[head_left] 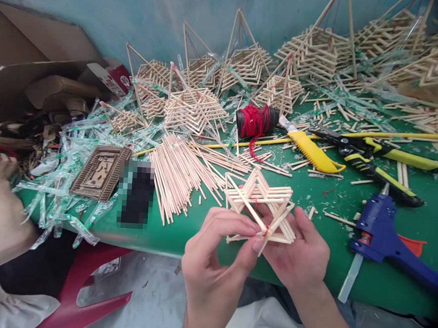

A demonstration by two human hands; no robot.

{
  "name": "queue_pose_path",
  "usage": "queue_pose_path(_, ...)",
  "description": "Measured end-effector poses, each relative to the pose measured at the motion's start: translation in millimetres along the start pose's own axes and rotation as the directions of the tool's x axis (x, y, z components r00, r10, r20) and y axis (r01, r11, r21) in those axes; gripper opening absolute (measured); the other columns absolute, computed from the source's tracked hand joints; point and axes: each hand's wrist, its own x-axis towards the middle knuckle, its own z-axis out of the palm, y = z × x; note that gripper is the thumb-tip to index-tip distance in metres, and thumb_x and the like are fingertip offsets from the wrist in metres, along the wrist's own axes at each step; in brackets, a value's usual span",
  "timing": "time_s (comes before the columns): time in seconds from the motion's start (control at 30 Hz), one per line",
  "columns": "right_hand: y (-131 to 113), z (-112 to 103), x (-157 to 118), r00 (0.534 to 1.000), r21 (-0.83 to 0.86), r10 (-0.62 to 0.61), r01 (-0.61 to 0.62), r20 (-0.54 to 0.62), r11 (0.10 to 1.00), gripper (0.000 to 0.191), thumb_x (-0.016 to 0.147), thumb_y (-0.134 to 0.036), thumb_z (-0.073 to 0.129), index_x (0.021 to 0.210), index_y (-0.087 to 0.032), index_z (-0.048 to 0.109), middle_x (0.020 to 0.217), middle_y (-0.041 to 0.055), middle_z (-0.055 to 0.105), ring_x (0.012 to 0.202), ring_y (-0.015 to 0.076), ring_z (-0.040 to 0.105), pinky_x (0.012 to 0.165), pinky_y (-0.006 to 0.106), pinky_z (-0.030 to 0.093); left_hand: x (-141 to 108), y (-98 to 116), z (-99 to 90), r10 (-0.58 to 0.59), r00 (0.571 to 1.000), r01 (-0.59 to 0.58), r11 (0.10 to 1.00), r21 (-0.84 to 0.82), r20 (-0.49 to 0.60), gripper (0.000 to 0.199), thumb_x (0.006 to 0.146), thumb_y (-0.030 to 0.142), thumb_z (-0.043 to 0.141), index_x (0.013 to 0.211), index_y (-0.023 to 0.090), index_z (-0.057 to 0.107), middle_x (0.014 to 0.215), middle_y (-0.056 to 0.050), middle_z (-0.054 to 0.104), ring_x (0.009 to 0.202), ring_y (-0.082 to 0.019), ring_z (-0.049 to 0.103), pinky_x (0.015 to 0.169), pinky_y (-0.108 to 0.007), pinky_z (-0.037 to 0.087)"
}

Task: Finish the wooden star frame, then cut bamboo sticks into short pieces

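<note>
A small star-shaped frame of thin wooden sticks (263,192) is held up over the near edge of the green table. My left hand (215,260) pinches it between thumb and forefinger at a corner bound with red thread. On the other side, my right hand (300,255) cups it from below, its fingers partly hidden behind the sticks. Just beyond lies a fanned pile of loose sticks (183,179). Red thread (256,121) is wound on a black spool behind the star.
A yellow utility knife (312,150), pliers (375,154) and a blue glue gun (380,233) lie at right. Finished stick stars (196,110) line the wall among plastic strips (71,160). A cardboard piece (100,171) lies left, near another person's arm (4,210).
</note>
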Motion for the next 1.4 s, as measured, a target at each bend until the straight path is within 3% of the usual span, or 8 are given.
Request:
queue_pose_path(0.13,0,1,1,1.0,-0.019,0.003,-0.003,-0.015,1.0,0.039,0.089,-0.056,0.054,0.101,-0.026,0.077,0.121,0.0069,0.071,0.129,0.0319,0.056,0.112,0.056,0.041,0,-2,-0.1,-0.022,1.0,0.022,1.0,0.006,0.014,0.016,0.08,0.005,0.073,0.087,0.02,0.07,0.079,-0.004,0.07,0.078,-0.018,0.063,0.07,-0.029,0.05)
queue_pose_path(0.4,-1,8,-1,0.999,0.081,0.019,-0.022,0.036,0.996,0.043,0.091,-0.052,0.05,0.119,-0.027,0.071,0.129,0.0079,0.067,0.128,0.0322,0.057,0.108,0.058,0.044,3,-5,-1.1,-0.009,1.0,0.008,0.999,0.053,0.021,0.018,0.08,0.004,0.072,0.087,0.02,0.07,0.08,-0.002,0.068,0.076,-0.015,0.059,0.068,-0.028,0.045)
queue_pose_path(0.6,-4,12,-5,0.999,0.048,0.028,-0.027,-0.02,0.998,0.04,0.093,-0.048,0.049,0.121,-0.027,0.069,0.124,0.0067,0.07,0.123,0.0314,0.061,0.105,0.056,0.047,4,-6,-1.5,0.014,1.0,-0.013,0.997,0.082,-0.011,0.016,0.08,0.006,0.073,0.084,0.021,0.071,0.077,-0.002,0.066,0.074,-0.016,0.057,0.067,-0.028,0.043)
queue_pose_path(0.9,-1,12,-1,0.999,0.038,0.006,-0.008,0.054,0.999,0.042,0.09,-0.043,0.055,0.128,-0.029,0.065,0.126,0.0068,0.069,0.118,0.0319,0.064,0.106,0.059,0.046,4,-6,-0.7,0.017,1.0,-0.017,0.995,0.096,0.0,0.014,0.082,0.007,0.072,0.085,0.021,0.071,0.078,-0.003,0.065,0.077,-0.017,0.058,0.065,-0.028,0.045)
queue_pose_path(1.4,-1,14,-1,1.0,0.048,0.001,0.001,-0.027,0.999,0.037,0.087,-0.028,0.062,0.123,-0.024,0.069,0.116,0.0069,0.073,0.111,0.0291,0.068,0.107,0.052,0.048,12,-12,-2.2,0.02,0.999,-0.019,0.999,0.04,-0.038,0.014,0.079,0.005,0.073,0.078,0.019,0.07,0.073,-0.001,0.066,0.072,-0.014,0.058,0.067,-0.029,0.043)
